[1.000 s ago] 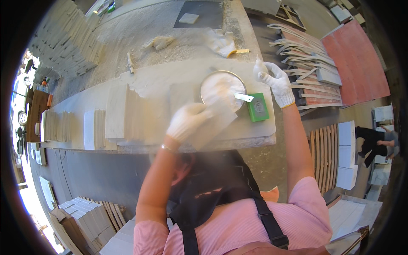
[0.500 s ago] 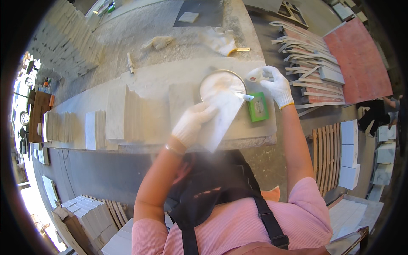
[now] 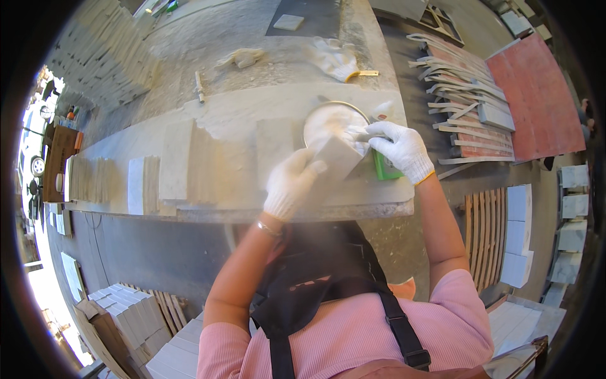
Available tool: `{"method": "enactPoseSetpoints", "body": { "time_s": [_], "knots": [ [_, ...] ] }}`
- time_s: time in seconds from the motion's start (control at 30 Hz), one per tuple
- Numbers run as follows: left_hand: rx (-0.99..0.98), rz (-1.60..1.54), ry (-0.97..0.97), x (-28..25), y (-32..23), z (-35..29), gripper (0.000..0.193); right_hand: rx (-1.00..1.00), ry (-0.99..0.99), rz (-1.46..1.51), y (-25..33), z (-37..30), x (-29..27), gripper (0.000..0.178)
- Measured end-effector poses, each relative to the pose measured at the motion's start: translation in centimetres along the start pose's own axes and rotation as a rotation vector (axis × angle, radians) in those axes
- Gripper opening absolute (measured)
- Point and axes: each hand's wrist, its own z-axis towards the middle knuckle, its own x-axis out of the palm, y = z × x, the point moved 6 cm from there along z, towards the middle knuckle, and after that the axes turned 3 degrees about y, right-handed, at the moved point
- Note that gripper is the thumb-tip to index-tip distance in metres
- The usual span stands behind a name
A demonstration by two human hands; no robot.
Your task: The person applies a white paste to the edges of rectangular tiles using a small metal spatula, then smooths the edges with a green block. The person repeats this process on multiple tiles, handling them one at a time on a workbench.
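In my gloved left hand (image 3: 292, 180) is a pale rectangular tile (image 3: 341, 158), tilted over the near rim of a round tin. White paste (image 3: 333, 120) fills this tin (image 3: 305, 134). My gloved right hand (image 3: 403, 149) is closed at the tin's right side, fingers pinching a small tool with a white handle (image 3: 357, 130); its working end is not clear. Partly under that hand lies a green box (image 3: 384, 167). Just beyond the fingers rests a small white object with a red mark (image 3: 381, 114), its kind unclear.
Upright tiles (image 3: 180, 161) line the dusty worktable (image 3: 252, 205) to the left. Farther back are spare gloves (image 3: 334, 60), a crumpled glove (image 3: 241, 58) and a thin stick-like tool (image 3: 200, 87). Pale strips (image 3: 457, 82) lie right of the table.
My right hand has left the small white object on the table and moved down-left to the tool at the tin. The tile has turned in my left hand.
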Motion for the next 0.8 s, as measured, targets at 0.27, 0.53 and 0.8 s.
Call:
{"method": "enactPoseSetpoints", "body": {
  "time_s": [0.27,0.53,0.8],
  "knots": [
    [-0.014,0.145,0.027,-0.2,-1.0,-0.1,0.047,0.076,-0.008,0.378,-0.9,1.3,-0.1,0.028],
    [0.010,0.081,0.036,0.2,-0.1,0.3,0.047,0.124,0.017,0.635,-0.8,1.0,0.3,0.025],
    [0.019,0.113,0.022,0.2,-0.1,0.3,0.046,0.067,-0.019,0.656,1.6,-0.9,-1.5,0.026]
  ]
}}
